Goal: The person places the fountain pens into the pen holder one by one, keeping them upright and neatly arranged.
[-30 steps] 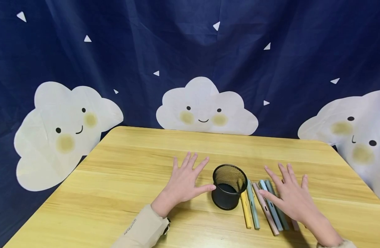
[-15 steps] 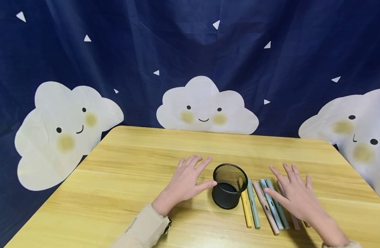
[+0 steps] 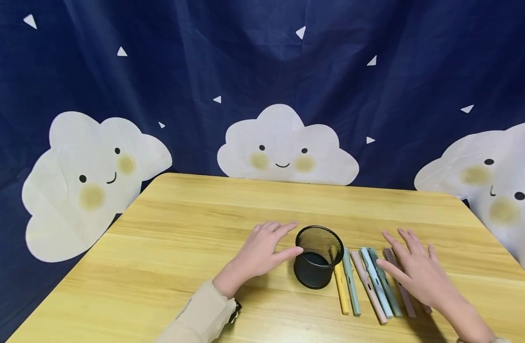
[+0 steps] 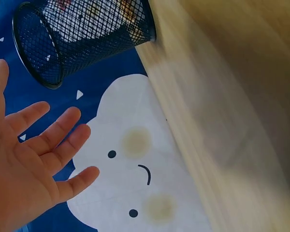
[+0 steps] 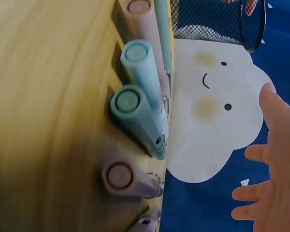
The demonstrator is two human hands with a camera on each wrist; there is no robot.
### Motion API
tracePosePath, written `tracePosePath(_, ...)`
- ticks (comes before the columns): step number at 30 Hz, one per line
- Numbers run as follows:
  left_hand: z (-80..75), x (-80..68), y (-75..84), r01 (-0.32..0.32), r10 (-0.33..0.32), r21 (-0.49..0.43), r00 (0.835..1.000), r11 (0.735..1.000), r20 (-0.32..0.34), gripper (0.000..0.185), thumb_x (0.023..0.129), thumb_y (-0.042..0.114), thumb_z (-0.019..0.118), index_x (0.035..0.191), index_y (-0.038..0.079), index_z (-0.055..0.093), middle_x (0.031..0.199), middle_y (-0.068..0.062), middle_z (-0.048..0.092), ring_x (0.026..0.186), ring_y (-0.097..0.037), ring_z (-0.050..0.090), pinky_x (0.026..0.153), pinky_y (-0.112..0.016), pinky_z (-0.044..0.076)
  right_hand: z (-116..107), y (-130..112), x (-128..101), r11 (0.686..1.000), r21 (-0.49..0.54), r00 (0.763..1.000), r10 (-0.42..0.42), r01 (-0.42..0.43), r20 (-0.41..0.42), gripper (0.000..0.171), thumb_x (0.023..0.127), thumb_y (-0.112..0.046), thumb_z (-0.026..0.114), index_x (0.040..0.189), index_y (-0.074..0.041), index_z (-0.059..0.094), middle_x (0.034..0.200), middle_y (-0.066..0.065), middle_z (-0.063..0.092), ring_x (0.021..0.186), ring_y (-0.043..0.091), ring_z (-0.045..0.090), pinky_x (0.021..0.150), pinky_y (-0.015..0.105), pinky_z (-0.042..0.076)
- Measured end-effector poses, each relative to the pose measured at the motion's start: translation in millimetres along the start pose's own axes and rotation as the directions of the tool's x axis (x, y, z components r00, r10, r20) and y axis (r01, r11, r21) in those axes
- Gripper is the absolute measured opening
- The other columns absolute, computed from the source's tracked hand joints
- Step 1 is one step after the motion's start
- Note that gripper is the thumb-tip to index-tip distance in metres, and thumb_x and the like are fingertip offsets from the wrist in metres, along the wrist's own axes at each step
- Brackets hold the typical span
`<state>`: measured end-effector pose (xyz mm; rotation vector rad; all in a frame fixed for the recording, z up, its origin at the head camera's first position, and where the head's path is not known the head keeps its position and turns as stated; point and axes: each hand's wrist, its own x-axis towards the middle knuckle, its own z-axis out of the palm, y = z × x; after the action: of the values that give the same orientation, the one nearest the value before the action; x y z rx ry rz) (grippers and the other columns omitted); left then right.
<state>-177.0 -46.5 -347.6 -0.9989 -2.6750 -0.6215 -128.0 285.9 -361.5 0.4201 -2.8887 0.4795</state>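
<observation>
Your left hand (image 3: 264, 247) lies open with fingers spread, holding nothing, its thumb just beside the black mesh cup (image 3: 318, 257) mid-table; right of the cup, your open right hand (image 3: 418, 271) hovers empty over the row of pens (image 3: 369, 286)

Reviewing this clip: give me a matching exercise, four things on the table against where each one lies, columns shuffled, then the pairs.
Things:
1. mesh cup
2. yellow pen
3. left hand
4. right hand

Places:
A. over the row of pens
B. flat on the table, right beside the cup's base
C. left of the cup, thumb at its wall
D. upright between the hands

Pairs: 1-D, 2-B, 3-C, 4-A
</observation>
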Motion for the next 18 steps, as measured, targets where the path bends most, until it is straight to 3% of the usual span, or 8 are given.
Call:
tracePosePath(6,-0.9,2.1,1.9,0.01,-0.009,-0.135,1.0,0.991,0.006,0.055,0.087,0.049,0.048,0.13,0.015,0.047,0.1,-0.002,0.06,0.094,-0.013,0.053,0.092,-0.04,0.036,1,8,-2,1.0,0.029,1.0,-0.012,0.012,-0.006,0.062,0.09,-0.037,0.052,0.138,-0.005,0.03,0.133,0.034,0.025,0.117,0.053,0.023,0.09,0.071,0.007)
tracePosePath(10,-0.4,3.8,2.4,0.035,-0.033,-0.231,0.999,0.972,0.015,0.052,0.087,0.047,0.052,0.129,0.016,0.049,0.095,0.002,0.06,0.09,-0.01,0.052,0.086,-0.034,0.041,0,11,-2,0.999,0.033,1.0,-0.019,0.02,-0.014,0.059,0.09,-0.035,0.052,0.136,-0.002,0.033,0.131,0.035,0.026,0.113,0.055,0.026,0.091,0.07,0.011)
tracePosePath(18,4.8,8.1,-0.5,0.014,0.002,-0.441,0.999,0.898,0.036,0.048,0.085,0.032,0.061,0.124,0.006,0.052,0.078,0.007,0.056,0.075,-0.005,0.051,0.068,-0.027,0.048,-3,18,-5,0.999,0.052,1.0,0.007,-0.009,0.025,0.06,0.091,-0.035,0.051,0.137,-0.002,0.031,0.13,0.036,0.026,0.111,0.057,0.028,0.08,0.07,0.023)
